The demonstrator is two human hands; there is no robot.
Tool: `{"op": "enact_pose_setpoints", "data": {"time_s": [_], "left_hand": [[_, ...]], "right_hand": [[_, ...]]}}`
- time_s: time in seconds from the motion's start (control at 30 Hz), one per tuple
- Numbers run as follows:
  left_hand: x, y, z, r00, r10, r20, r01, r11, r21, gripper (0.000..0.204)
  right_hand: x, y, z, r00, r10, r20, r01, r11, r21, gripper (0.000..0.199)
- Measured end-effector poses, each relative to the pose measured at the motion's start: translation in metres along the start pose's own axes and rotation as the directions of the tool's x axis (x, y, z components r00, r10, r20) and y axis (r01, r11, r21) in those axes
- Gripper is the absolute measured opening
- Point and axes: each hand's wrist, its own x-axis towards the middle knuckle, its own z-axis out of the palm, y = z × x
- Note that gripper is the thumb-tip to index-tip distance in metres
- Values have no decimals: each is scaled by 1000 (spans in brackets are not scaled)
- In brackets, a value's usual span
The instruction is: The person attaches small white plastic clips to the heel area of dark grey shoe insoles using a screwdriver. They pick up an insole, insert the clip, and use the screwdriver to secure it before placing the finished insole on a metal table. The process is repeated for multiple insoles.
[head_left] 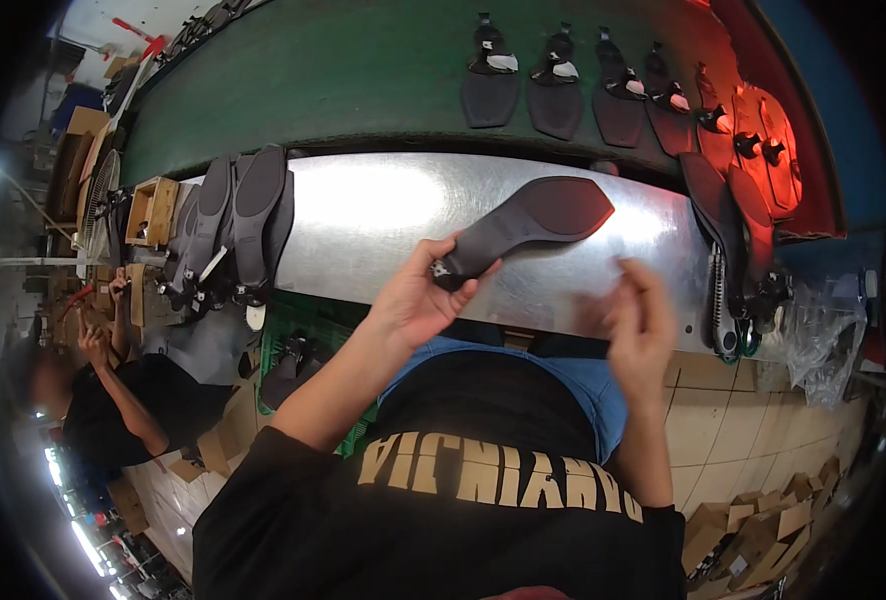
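Observation:
My left hand (420, 300) is closed around the narrow heel end of a dark sandal (533, 222), its sole turned up. The sandal's squared toe points to the right, over the shiny metal worktop (363, 205). To the right of the sandal and apart from it is my right hand (640, 315). Its fingers are smeared by motion, and I cannot make out whether anything is in them. Stacked dark sandals (258, 215) lie sole up at the worktop's left end. More dark sandals (731, 215) rest at its right end, beside a coiled spring-like cord (715, 275).
Behind the worktop runs a green conveyor belt (313, 75) carrying several sandals (491, 85) toward a red-lit opening (778, 130). A green crate (278, 335) stands below left. A co-worker (123, 390) is at far left. Cardboard boxes (753, 540) and a plastic bag (828, 335) are at right.

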Motion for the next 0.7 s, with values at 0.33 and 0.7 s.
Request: {"op": "enact_pose_setpoints", "data": {"time_s": [0.33,0.7], "left_hand": [[15,-31,15,984,-175,-24,171,979,-115,24],[9,-37,28,981,-192,-3,190,971,-144,15]], "right_hand": [[-27,-9,53,887,235,398,-382,857,345,60],[-22,3,47,953,160,256,-251,890,381,39]]}}
